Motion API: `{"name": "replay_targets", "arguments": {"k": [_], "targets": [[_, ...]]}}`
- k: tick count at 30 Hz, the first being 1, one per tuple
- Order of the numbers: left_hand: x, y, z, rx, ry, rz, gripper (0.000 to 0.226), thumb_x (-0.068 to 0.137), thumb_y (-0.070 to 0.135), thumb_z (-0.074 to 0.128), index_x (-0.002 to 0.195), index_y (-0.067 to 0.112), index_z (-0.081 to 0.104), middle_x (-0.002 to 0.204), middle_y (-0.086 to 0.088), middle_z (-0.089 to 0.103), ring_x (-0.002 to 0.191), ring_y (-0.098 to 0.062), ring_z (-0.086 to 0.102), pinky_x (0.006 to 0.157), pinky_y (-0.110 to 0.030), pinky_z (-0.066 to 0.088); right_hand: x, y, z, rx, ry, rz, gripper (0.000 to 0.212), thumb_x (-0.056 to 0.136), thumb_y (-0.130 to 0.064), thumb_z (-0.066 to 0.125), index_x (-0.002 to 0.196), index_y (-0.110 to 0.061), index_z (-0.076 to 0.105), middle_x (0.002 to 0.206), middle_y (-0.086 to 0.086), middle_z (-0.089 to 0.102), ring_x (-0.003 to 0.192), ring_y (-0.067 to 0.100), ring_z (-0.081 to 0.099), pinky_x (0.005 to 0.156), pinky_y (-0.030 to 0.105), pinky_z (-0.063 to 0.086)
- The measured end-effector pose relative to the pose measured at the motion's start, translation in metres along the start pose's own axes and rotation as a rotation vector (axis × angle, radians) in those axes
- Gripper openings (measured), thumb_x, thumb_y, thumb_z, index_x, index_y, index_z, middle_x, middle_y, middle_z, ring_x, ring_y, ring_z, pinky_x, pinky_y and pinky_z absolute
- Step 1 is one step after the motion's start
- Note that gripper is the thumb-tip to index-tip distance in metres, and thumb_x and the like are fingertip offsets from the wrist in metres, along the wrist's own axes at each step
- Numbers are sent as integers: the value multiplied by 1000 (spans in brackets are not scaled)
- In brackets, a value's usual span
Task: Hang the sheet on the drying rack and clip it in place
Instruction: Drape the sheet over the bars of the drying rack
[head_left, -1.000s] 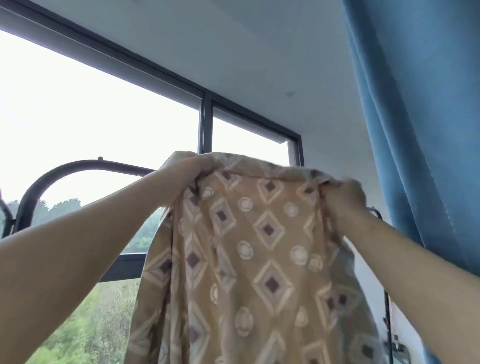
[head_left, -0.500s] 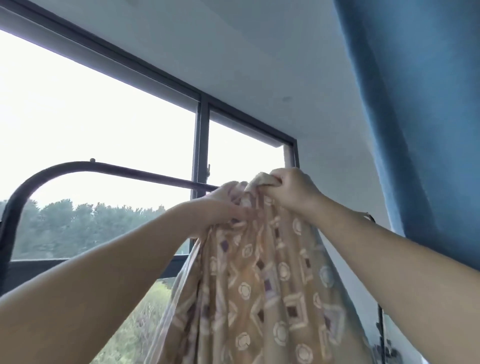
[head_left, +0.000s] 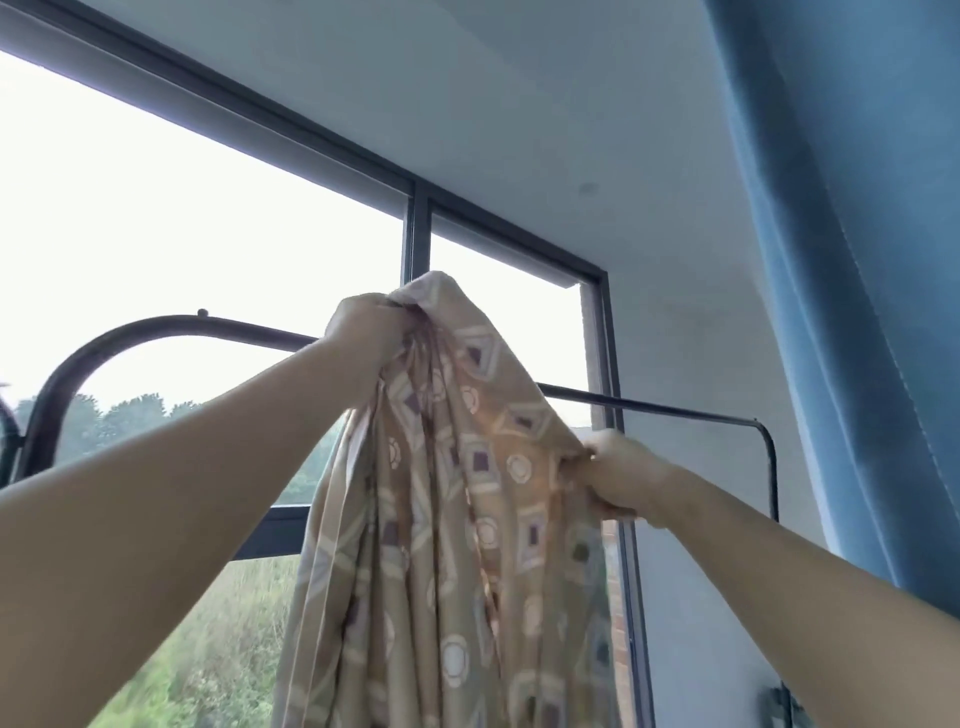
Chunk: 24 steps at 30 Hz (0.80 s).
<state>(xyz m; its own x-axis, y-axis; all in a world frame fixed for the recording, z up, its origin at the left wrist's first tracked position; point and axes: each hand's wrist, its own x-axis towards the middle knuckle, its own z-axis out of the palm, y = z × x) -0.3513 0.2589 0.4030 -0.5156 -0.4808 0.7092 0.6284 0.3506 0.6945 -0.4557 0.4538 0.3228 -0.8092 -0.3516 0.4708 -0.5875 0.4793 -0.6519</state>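
Overhead from my feed, the tan cotton sheet with white-and-maroon diamond and circle print (head_left: 452, 493) is held up in the air in front of the black metal drying rack (head_left: 649, 404). It covers the middle stretch of that rack's top bar. I cannot tell whether the cloth touches the bar or has gone over it.

The left hand (head_left: 366, 325) grips a bunched corner at the sheet's highest point, fingers curled tight around the gathered fabric, above the level of the bar. The right hand (head_left: 618, 478) sits lower and to the right, below the bar, pinching the edge in a closed fist. The upper edge therefore slopes down from left to right between the two hands.

From there the sheet's long axis runs straight down: it hangs in deep vertical folds (gathered rather than spread) and leaves the bottom of my view.

The rack's bar curves down at both ends. A blue fabric curtain (head_left: 857, 260) hangs on the right, and a dark-framed window (head_left: 415, 228) stands behind the rack.
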Motion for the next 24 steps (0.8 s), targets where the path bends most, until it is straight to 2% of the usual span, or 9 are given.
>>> {"name": "replay_targets", "arguments": {"k": [2, 4, 8, 11, 13, 16, 18, 21, 24], "targets": [[-5, -6, -5, 4, -90, -66, 10, 83, 1, 61, 74, 6, 63, 68, -11, 62, 51, -19, 60, 58, -26, 54, 10, -7, -6, 356, 273, -42, 24, 95, -15, 41, 98, -1, 60, 76, 15, 64, 51, 22, 61, 47, 31, 53], [-15, -13, -9, 59, -167, -124, 7, 78, 7, 67, 84, 4, 66, 75, -15, 67, 60, -25, 63, 67, -33, 56, 12, -21, -4, 530, 364, -102, 24, 97, -12, 36, 92, -4, 58, 79, 18, 65, 57, 28, 62, 56, 40, 57], [-38, -27, -8, 244, -578, -160, 32, 77, 17, 73, 105, 16, 58, 87, -8, 69, 67, -19, 68, 58, -27, 55, 10, -45, 7, 629, 293, -215, 27, 94, -3, 38, 74, -14, 51, 75, 7, 56, 67, 24, 56, 58, 31, 51], [-49, -37, 0, 329, -599, -173, 20, 80, 13, 69, 100, 12, 65, 90, -9, 72, 81, -23, 70, 73, -33, 59, 6, -64, 8, 852, 117, -205, 31, 96, -4, 37, 66, -12, 43, 66, 3, 40, 60, 13, 45, 51, 17, 42], [-48, -43, 1, 303, -462, -188, 8, 83, 8, 66, 89, 4, 69, 88, -16, 70, 80, -30, 67, 78, -38, 57, 2, -63, 11, 751, 125, -265, 32, 96, -4, 37, 66, -10, 44, 65, 3, 40, 56, 11, 46, 51, 17, 40], [-38, -48, -7, 143, -283, -185, 20, 88, -2, 51, 73, 3, 64, 65, -12, 61, 57, -22, 60, 62, -32, 55, -9, -49, 19, 514, 24, -372, 4, 92, -15, 52, 94, -18, 53, 84, 1, 56, 73, 14, 51, 67, 26, 39], [-32, -47, -15, -61, -212, -203, 28, 90, -5, 43, 68, 2, 59, 55, -9, 57, 43, -18, 56, 48, -26, 52, -10, -32, 22, 282, -190, -237, 39, 83, -26, 67, 116, -26, 45, 97, -1, 58, 77, 13, 50, 67, 25, 38], [-22, -44, -21, -226, -183, -228, 28, 92, -3, 37, 70, 2, 55, 61, -12, 54, 46, -22, 56, 48, -28, 53, -17, -13, 32, -143, -553, -54, 23, 81, -30, 70, 96, -20, 56, 82, -3, 52, 68, 9, 40, 59, 19, 33], [-17, -43, -24, -135, -189, -236, 25, 91, -1, 39, 74, 3, 56, 66, -12, 53, 53, -25, 55, 54, -32, 53, -6, 5, 35, -229, -371, -35, 12, 86, -18, 63, 77, -14, 57, 66, -1, 50, 56, 10, 44, 48, 18, 38]]}}
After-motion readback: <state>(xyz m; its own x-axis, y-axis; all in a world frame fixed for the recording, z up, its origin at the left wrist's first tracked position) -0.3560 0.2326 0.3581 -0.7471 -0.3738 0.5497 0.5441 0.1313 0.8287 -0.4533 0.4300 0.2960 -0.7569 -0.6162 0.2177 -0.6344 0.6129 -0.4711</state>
